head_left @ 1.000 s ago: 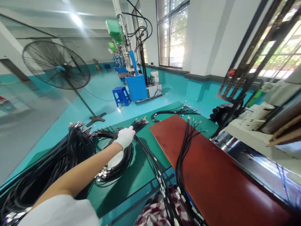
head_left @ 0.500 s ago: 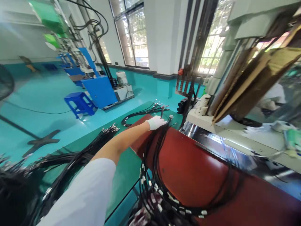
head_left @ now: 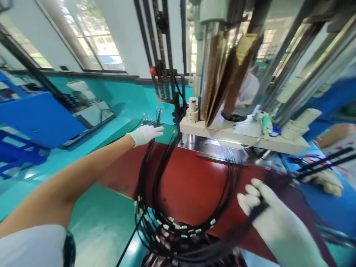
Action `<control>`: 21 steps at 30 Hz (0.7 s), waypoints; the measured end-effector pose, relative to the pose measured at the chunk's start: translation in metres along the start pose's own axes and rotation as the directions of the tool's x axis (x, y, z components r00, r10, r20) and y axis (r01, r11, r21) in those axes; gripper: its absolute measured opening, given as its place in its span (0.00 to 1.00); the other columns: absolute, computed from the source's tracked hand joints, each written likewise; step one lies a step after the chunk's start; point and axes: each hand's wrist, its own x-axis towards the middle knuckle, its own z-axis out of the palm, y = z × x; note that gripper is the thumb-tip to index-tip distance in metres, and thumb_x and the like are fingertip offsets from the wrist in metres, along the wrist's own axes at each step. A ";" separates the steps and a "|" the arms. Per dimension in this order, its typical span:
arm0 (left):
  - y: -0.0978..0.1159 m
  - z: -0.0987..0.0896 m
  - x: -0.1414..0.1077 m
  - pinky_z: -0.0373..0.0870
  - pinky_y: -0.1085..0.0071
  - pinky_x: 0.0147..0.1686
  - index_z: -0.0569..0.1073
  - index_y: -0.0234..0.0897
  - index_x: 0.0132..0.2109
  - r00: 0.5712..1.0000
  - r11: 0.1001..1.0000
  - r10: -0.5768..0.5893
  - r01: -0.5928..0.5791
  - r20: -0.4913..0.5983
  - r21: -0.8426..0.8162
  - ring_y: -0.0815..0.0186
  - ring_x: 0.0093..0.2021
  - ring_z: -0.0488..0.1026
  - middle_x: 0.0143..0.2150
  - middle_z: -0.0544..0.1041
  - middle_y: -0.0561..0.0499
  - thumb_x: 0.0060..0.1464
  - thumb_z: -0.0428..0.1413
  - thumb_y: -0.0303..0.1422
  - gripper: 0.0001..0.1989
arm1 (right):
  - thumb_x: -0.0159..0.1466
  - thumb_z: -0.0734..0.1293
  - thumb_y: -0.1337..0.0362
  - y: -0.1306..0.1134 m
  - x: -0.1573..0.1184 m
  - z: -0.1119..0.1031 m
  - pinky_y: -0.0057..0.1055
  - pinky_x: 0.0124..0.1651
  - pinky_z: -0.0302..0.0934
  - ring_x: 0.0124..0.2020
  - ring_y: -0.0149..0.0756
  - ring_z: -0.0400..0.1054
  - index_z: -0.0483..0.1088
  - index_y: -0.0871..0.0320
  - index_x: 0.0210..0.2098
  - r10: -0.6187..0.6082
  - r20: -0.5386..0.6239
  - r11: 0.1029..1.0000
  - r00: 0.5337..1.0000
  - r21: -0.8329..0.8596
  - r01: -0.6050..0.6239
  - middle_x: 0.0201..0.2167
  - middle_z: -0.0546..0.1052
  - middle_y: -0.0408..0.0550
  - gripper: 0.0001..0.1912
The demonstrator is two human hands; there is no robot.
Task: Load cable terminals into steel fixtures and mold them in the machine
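Note:
My left hand (head_left: pixel 147 134), in a white glove, reaches out to the far left edge of the red board. Its fingers are stretched out, over or beside the ends of a bundle of black cables (head_left: pixel 144 167). My right hand (head_left: pixel 267 211), also gloved and somewhat blurred, is closed around another black cable bundle (head_left: pixel 241 226) at the right. The cables sag in loops across the red board (head_left: pixel 191 178) and over my lap, with small white tags (head_left: pixel 191 231) along them. Another group of cables (head_left: pixel 230 170) curves up to the machine's metal bed.
A press machine with a pale plate (head_left: pixel 217 129) and upright columns stands behind the board. A brown cardboard piece (head_left: pixel 236 81) leans there. Beyond the left arm are a blue machine cabinet (head_left: pixel 41 118) and a blue stool (head_left: pixel 22 152). Another person's arm (head_left: pixel 336 135) shows at the right.
The view has turned to the right. My left hand's fingers have straightened by the cable ends. My right hand has come into view with a cable bundle in it.

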 end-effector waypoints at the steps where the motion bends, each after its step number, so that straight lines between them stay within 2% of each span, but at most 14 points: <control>1: 0.015 0.002 0.002 0.65 0.64 0.53 0.75 0.32 0.49 0.998 0.999 -0.005 0.002 -0.055 -0.046 0.65 0.42 0.72 0.57 0.72 0.44 0.53 0.44 0.13 0.23 | 0.66 0.63 0.44 -0.005 0.006 0.005 0.44 0.38 0.71 0.36 0.39 0.70 0.72 0.51 0.52 0.012 0.023 0.993 1.000 0.115 -0.014 0.43 0.73 0.52 0.23; 2: 0.036 0.005 0.004 0.66 0.61 0.53 0.75 0.34 0.50 0.994 0.995 -0.009 -0.002 -0.112 -0.097 0.62 0.44 0.73 0.58 0.72 0.43 0.55 0.43 0.14 0.23 | 0.67 0.60 0.44 -0.010 0.012 0.009 0.42 0.37 0.70 0.31 0.36 0.68 0.74 0.52 0.48 0.031 0.045 0.979 0.998 0.199 -0.040 0.39 0.73 0.51 0.23; 3: 0.060 0.009 0.004 0.67 0.59 0.54 0.74 0.34 0.52 0.987 0.990 -0.002 -0.021 -0.158 -0.140 0.59 0.47 0.73 0.58 0.72 0.41 0.57 0.43 0.17 0.22 | 0.67 0.61 0.44 -0.013 0.017 0.012 0.39 0.36 0.69 0.27 0.32 0.65 0.76 0.54 0.44 0.057 0.119 0.930 0.991 0.355 -0.096 0.34 0.72 0.48 0.23; 4: 0.086 0.011 0.003 0.66 0.57 0.56 0.73 0.33 0.53 0.981 0.979 0.018 -0.056 -0.194 -0.195 0.57 0.51 0.72 0.57 0.72 0.40 0.60 0.43 0.21 0.20 | 0.63 0.67 0.46 -0.015 0.021 0.015 0.37 0.35 0.68 0.24 0.28 0.62 0.76 0.56 0.42 0.080 0.259 0.780 0.963 0.586 -0.222 0.31 0.70 0.45 0.20; 6: 0.144 0.014 0.002 0.66 0.62 0.59 0.72 0.35 0.54 0.971 0.924 0.101 -0.172 -0.217 -0.341 0.60 0.55 0.72 0.54 0.75 0.43 0.66 0.44 0.31 0.16 | 0.58 0.74 0.51 -0.018 0.023 0.017 0.34 0.35 0.66 0.22 0.24 0.60 0.77 0.58 0.39 0.017 0.478 0.487 0.878 0.764 -0.425 0.26 0.67 0.41 0.17; 7: 0.173 0.015 0.003 0.66 0.63 0.59 0.72 0.34 0.55 0.967 0.779 0.106 -0.226 -0.233 -0.584 0.60 0.55 0.72 0.54 0.76 0.43 0.66 0.46 0.35 0.16 | 0.57 0.75 0.54 -0.019 0.022 0.018 0.33 0.36 0.65 0.22 0.24 0.60 0.77 0.59 0.39 -0.032 0.545 0.395 0.838 0.777 -0.491 0.25 0.68 0.41 0.16; 8: 0.200 0.015 0.007 0.67 0.62 0.59 0.71 0.34 0.57 0.972 0.585 0.117 -0.235 -0.205 -0.776 0.60 0.54 0.73 0.55 0.76 0.42 0.67 0.47 0.39 0.19 | 0.57 0.75 0.56 -0.021 0.020 0.018 0.33 0.36 0.66 0.23 0.25 0.62 0.77 0.59 0.39 -0.064 0.582 0.374 0.810 0.767 -0.522 0.25 0.69 0.41 0.15; 10: 0.244 0.015 0.025 0.69 0.60 0.56 0.68 0.34 0.62 0.986 0.211 0.131 -0.131 -0.104 -0.969 0.58 0.54 0.73 0.59 0.74 0.40 0.65 0.50 0.46 0.26 | 0.59 0.74 0.57 -0.024 0.016 0.018 0.35 0.38 0.67 0.23 0.27 0.65 0.77 0.60 0.39 -0.100 0.621 0.399 0.778 0.741 -0.540 0.25 0.71 0.42 0.14; 11: 0.261 0.016 0.038 0.70 0.59 0.54 0.67 0.36 0.63 0.986 0.076 0.158 -0.056 -0.044 -0.996 0.56 0.55 0.73 0.61 0.72 0.39 0.63 0.51 0.49 0.29 | 0.60 0.74 0.57 -0.025 0.015 0.019 0.36 0.39 0.68 0.24 0.28 0.67 0.77 0.60 0.39 -0.113 0.638 0.408 0.762 0.729 -0.550 0.25 0.72 0.43 0.13; 14: 0.291 0.022 0.082 0.71 0.61 0.49 0.66 0.42 0.64 0.954 -0.240 0.284 0.163 0.092 -0.957 0.57 0.54 0.73 0.64 0.69 0.40 0.56 0.55 0.54 0.34 | 0.59 0.74 0.59 -0.027 0.016 0.020 0.38 0.39 0.69 0.24 0.29 0.68 0.77 0.62 0.37 -0.157 0.708 0.402 0.688 0.683 -0.610 0.25 0.74 0.45 0.13; 16: 0.300 0.026 0.101 0.71 0.63 0.45 0.70 0.41 0.61 0.901 -0.360 0.429 0.240 0.069 -0.902 0.58 0.49 0.75 0.58 0.73 0.39 0.53 0.58 0.54 0.34 | 0.58 0.74 0.59 -0.026 0.018 0.021 0.37 0.38 0.69 0.23 0.29 0.67 0.76 0.64 0.36 -0.173 0.754 0.380 0.634 0.645 -0.663 0.25 0.74 0.46 0.14; 17: 0.302 0.027 0.104 0.71 0.64 0.44 0.72 0.39 0.58 0.864 -0.376 0.503 0.253 0.033 -0.892 0.58 0.47 0.75 0.53 0.76 0.39 0.53 0.59 0.53 0.32 | 0.57 0.75 0.58 -0.026 0.020 0.022 0.37 0.38 0.69 0.23 0.29 0.68 0.76 0.64 0.35 -0.162 0.761 0.366 0.628 0.638 -0.678 0.25 0.74 0.46 0.14; 19: 0.305 0.028 0.101 0.71 0.64 0.44 0.76 0.34 0.53 0.812 -0.341 0.583 0.210 -0.031 -0.916 0.59 0.44 0.76 0.45 0.78 0.41 0.55 0.59 0.50 0.27 | 0.54 0.77 0.58 -0.027 0.023 0.023 0.38 0.40 0.69 0.26 0.33 0.71 0.75 0.63 0.37 -0.104 0.732 0.332 0.673 0.664 -0.670 0.26 0.75 0.46 0.17; 21: 0.305 0.027 0.090 0.71 0.64 0.45 0.77 0.34 0.51 0.824 -0.305 0.564 0.149 -0.052 -0.941 0.61 0.43 0.76 0.42 0.78 0.43 0.57 0.58 0.47 0.23 | 0.52 0.78 0.57 -0.030 0.026 0.024 0.40 0.43 0.70 0.30 0.37 0.74 0.74 0.61 0.41 -0.031 0.664 0.316 0.747 0.716 -0.623 0.29 0.77 0.47 0.21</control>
